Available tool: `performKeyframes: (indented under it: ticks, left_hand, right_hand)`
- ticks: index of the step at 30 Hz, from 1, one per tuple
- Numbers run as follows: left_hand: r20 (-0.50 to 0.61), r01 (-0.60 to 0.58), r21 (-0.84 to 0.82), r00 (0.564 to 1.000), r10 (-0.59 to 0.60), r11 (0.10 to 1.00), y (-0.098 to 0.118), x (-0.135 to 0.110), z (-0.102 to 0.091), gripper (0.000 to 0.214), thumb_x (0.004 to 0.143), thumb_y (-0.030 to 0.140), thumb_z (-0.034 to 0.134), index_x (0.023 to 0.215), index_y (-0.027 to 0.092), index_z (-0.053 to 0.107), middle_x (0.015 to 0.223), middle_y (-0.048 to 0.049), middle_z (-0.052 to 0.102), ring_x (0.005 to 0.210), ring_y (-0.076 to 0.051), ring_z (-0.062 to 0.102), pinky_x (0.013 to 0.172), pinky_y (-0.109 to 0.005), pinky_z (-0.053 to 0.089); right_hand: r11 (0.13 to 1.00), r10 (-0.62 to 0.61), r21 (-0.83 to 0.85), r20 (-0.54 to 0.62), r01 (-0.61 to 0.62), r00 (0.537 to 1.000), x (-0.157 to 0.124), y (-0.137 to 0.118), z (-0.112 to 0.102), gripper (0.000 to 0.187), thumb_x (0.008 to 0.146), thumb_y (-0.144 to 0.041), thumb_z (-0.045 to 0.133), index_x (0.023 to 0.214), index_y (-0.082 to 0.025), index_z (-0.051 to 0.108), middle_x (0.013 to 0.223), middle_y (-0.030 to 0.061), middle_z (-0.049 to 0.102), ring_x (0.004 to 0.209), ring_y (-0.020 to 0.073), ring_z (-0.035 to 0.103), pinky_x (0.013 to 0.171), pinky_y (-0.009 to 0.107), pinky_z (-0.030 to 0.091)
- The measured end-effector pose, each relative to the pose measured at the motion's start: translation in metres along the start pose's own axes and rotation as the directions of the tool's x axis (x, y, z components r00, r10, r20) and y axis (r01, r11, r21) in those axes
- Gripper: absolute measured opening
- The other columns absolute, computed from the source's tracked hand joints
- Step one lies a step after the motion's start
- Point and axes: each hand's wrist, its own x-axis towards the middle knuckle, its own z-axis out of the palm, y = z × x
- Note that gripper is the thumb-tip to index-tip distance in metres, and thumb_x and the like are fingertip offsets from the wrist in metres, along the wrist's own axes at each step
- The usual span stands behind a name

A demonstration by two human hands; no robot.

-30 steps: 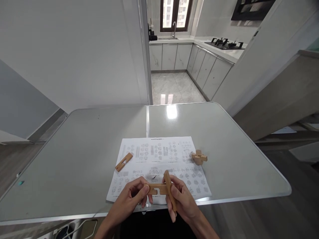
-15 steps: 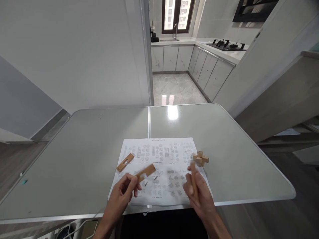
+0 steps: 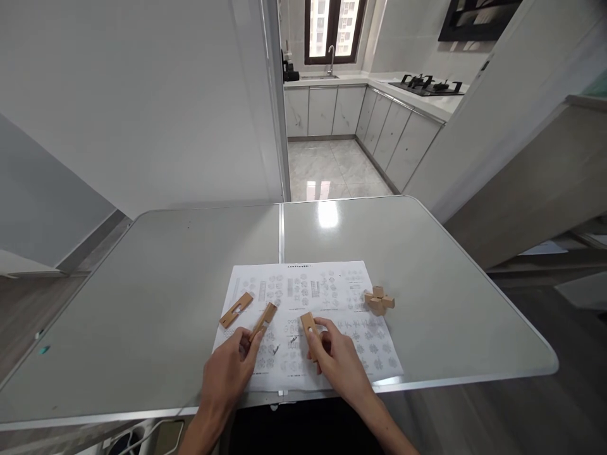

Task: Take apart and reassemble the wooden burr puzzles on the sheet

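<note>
Between the fingers of my left hand [image 3: 228, 368] is a notched wooden puzzle piece [image 3: 268, 314], tilted up over the paper. My right hand [image 3: 336, 356] grips a second wooden puzzle piece [image 3: 306, 322] a little to the right; the fingers hide its lower part. The two held pieces are apart. A third wooden piece [image 3: 236, 309] with a cut-out in its middle lies at the left edge of the printed instruction sheet [image 3: 303, 287]. At the sheet's right edge sits an assembled wooden cross-shaped puzzle [image 3: 378, 301].
The sheet lies across the seam of a pale folding table [image 3: 450, 316] near its front edge. A small green object [image 3: 44, 349] is at the table's far left. Beyond the table, a doorway shows a kitchen with a gas stove [image 3: 427, 85].
My right hand has moved left with its piece, away from the cross-shaped puzzle. The piece in my left hand has turned more upright and shifted slightly left.
</note>
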Motion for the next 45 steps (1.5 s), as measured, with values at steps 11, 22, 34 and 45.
performKeyframes:
  ticks: [11, 22, 34, 45]
  left_hand:
    - [-0.033, -0.001, 0.029, 0.999, 0.002, 1.0, -0.005, 0.004, 0.008, 0.044, 0.099, 0.061, 0.047, 0.119, 0.023, 0.058, 0.08, 0.0, 0.072, 0.074, -0.025, 0.074, 0.062, -0.03, 0.046]
    - [-0.069, -0.322, 0.157, 0.939, 0.336, 0.934, 0.018, 0.007, 0.026, 0.028, 0.101, 0.046, 0.055, 0.115, 0.024, 0.065, 0.107, -0.0038, 0.077, 0.079, -0.021, 0.076, 0.059, -0.027, 0.048]
    - [-0.213, -0.236, 0.239, 0.934, 0.288, 0.942, -0.017, 0.039, 0.008, 0.03, 0.102, 0.049, 0.051, 0.112, 0.024, 0.063, 0.117, -0.0079, 0.075, 0.091, -0.028, 0.075, 0.06, -0.031, 0.048]
    - [-0.198, -0.283, -0.112, 0.946, 0.258, 0.953, -0.035, 0.022, 0.011, 0.041, 0.098, 0.049, 0.052, 0.069, 0.025, 0.034, 0.058, 0.0081, 0.036, 0.052, -0.012, 0.037, 0.055, -0.023, 0.036]
  right_hand:
    - [0.998, -0.022, -0.057, 0.181, 0.033, 0.983, 0.009, -0.005, 0.036, 0.057, 0.103, -0.031, 0.054, 0.156, -0.022, 0.033, 0.114, 0.0091, 0.074, 0.067, 0.0196, 0.074, 0.068, 0.034, 0.058]
    - [0.992, -0.123, -0.035, 0.063, 0.125, 0.99, 0.002, 0.012, -0.006, 0.034, 0.107, -0.042, 0.049, 0.135, -0.023, 0.054, 0.096, 0.0036, 0.074, 0.069, 0.0185, 0.071, 0.066, 0.031, 0.056]
    - [0.967, -0.223, -0.121, 0.02, 0.224, 0.975, 0.001, 0.032, -0.017, 0.026, 0.109, -0.037, 0.046, 0.119, -0.023, 0.065, 0.086, 0.0018, 0.072, 0.065, 0.0169, 0.061, 0.062, 0.028, 0.048]
    - [0.961, -0.241, -0.136, 0.012, 0.241, 0.97, 0.002, 0.033, -0.017, 0.029, 0.108, -0.039, 0.045, 0.116, -0.022, 0.067, 0.084, 0.0021, 0.073, 0.064, 0.0167, 0.062, 0.061, 0.027, 0.05]
